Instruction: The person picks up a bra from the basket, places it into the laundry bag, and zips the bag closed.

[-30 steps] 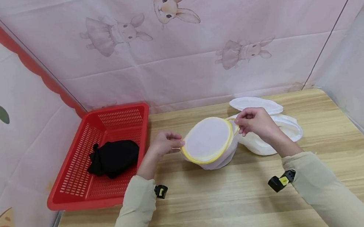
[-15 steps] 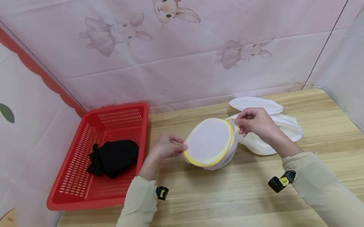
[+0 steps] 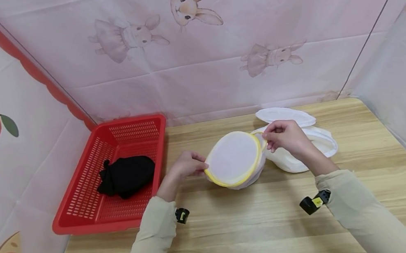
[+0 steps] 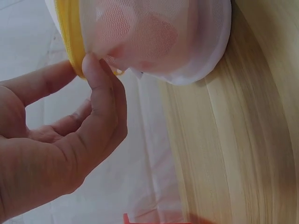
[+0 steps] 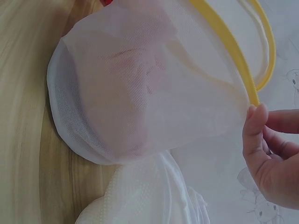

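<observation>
A round white mesh laundry bag (image 3: pixel 233 159) with a yellow zipper stands on the wooden table, its flat lid tilted up toward me. Something pinkish (image 4: pixel 156 35) shows through the mesh wall in the left wrist view. My left hand (image 3: pixel 189 164) pinches the yellow zipper edge (image 4: pixel 71 32) at the bag's left side, between thumb and fingers. At the far right side, my right hand (image 3: pixel 285 136) pinches the zipper band, where a gap (image 5: pixel 254 28) stands between lid and rim in the right wrist view.
A red plastic basket (image 3: pixel 163 155) stands at the left with a black cloth item (image 3: pixel 128 176) in it. White mesh bags (image 3: pixel 292 166) lie behind my right hand. A pink rabbit-print sheet (image 3: pixel 199 89) backs the table (image 3: pixel 258 232), with pale sheets at both sides.
My left hand has come slightly down and right along the zipper edge, its fingers drawing in onto it. The right hand keeps its hold in place.
</observation>
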